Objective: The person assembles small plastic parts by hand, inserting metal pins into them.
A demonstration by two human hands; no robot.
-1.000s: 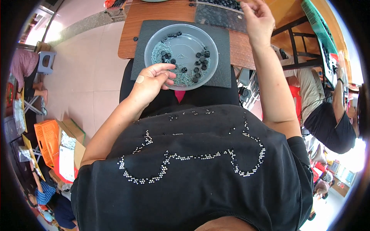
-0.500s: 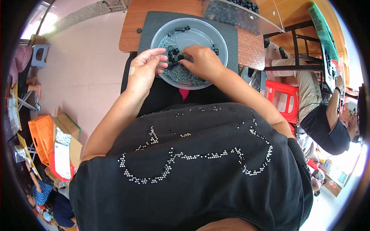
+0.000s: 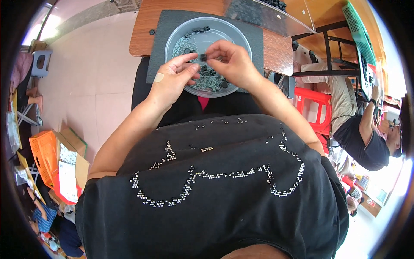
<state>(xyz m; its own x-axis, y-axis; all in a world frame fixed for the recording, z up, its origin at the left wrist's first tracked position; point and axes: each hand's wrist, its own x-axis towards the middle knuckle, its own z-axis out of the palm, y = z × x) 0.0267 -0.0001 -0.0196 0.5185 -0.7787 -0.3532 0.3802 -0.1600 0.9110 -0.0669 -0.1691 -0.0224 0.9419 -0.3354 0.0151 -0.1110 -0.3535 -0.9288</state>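
Observation:
A round grey basin (image 3: 222, 35) holds a heap of thin silvery screws (image 3: 209, 84) and several small black round parts (image 3: 224, 83). Over the basin, my right hand (image 3: 236, 64) pinches one small black part (image 3: 203, 57) between its thumb and fingertips. Facing it, my left hand (image 3: 171, 77) has its fingers curved and apart, with nothing visible in them; its fingertips come close to the held part. A pale plaster sticks to the back of that hand near the wrist.
The basin rests on a dark mat (image 3: 159, 39) on a brown wooden table (image 3: 142, 30). Beyond stands a clear-walled tray (image 3: 258, 17) with black parts. A red stool (image 3: 312, 105) and a seated person (image 3: 364, 140) are at right. An orange crate (image 3: 43, 153) and cardboard box (image 3: 82, 166) stand at left.
My right hand has lifted slightly from the heap, now with a black part at its fingertips. My left hand has shifted a little right. The cluster of black parts between the hands looks more scattered.

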